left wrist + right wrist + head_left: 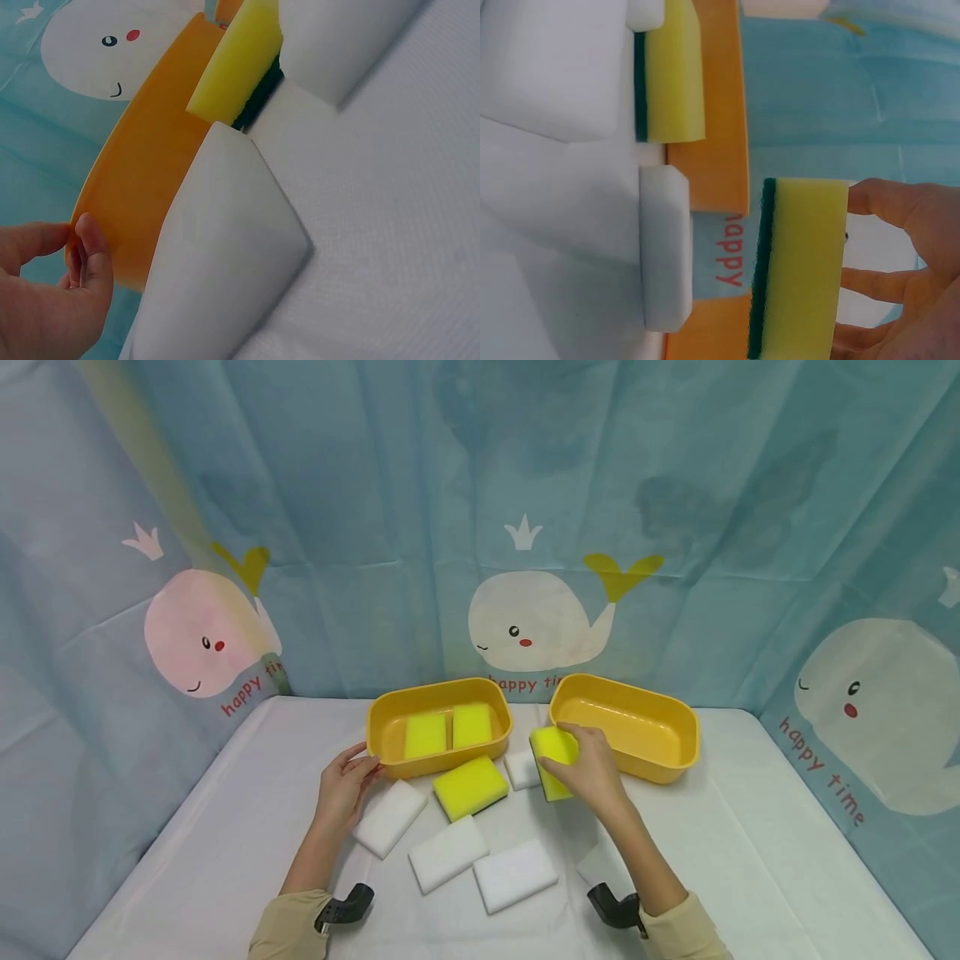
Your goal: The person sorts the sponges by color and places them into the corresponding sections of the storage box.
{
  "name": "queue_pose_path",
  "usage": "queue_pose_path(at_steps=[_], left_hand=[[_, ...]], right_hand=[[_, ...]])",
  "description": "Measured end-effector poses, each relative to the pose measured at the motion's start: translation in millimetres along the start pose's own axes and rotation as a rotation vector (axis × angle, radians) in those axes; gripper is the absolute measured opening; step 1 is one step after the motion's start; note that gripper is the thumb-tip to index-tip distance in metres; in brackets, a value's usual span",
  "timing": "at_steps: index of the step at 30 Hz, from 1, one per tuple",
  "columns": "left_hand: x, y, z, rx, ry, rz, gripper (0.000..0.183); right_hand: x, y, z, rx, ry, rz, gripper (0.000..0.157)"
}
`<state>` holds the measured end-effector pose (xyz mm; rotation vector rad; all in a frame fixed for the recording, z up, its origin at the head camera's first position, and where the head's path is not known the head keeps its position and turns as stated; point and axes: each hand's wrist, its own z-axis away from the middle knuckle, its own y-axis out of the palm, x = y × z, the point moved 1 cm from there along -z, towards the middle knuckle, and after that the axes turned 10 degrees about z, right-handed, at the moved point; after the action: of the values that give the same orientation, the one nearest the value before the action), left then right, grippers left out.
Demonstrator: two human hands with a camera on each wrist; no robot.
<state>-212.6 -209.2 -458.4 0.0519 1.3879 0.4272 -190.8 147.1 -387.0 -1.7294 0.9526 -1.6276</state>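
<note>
My right hand grips a yellow sponge with a dark green scouring side, held up between thumb and fingers. In the right wrist view that sponge hangs above the table, in front of the bins. My left hand pinches the near left rim of the left yellow bin; in the left wrist view thumb and fingertips close on its edge. Inside this bin lie two yellow sponges. Another yellow sponge rests against its front. The right yellow bin holds nothing.
Several white sponges lie scattered on the white table in front of the bins, one partly behind the held sponge. A blue curtain with whale prints hangs behind the table and along its sides.
</note>
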Motion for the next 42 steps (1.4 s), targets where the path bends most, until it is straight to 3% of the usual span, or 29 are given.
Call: queue_pose_path(at_steps=[42], left_hand=[[2.3,-0.9,-2.7,-0.006,0.000,-0.004,0.056]], right_hand=[[41,15.1,-35,0.037,-0.082,-0.026,0.062]])
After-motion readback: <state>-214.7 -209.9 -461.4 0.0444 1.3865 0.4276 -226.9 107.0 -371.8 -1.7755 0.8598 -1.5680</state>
